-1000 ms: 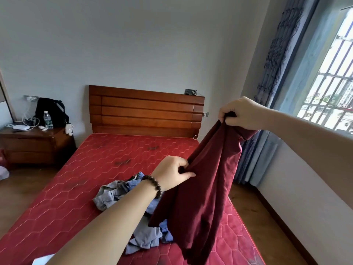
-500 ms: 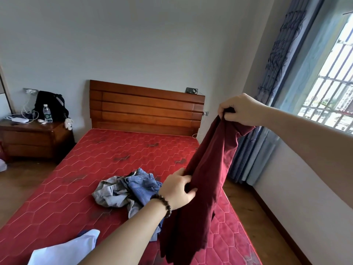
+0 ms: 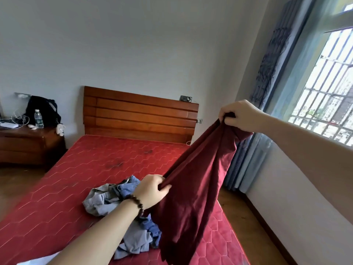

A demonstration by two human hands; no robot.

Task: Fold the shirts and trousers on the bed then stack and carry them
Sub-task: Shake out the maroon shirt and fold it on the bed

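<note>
L hand moved up | both hands grip maroon garment | R high

A dark maroon garment hangs plain, without pattern. The bed has a red mattress quilted in hexagons and a reddish-brown wooden headboard. Crumpled clothes near its middle are grey and denim blue.
</note>
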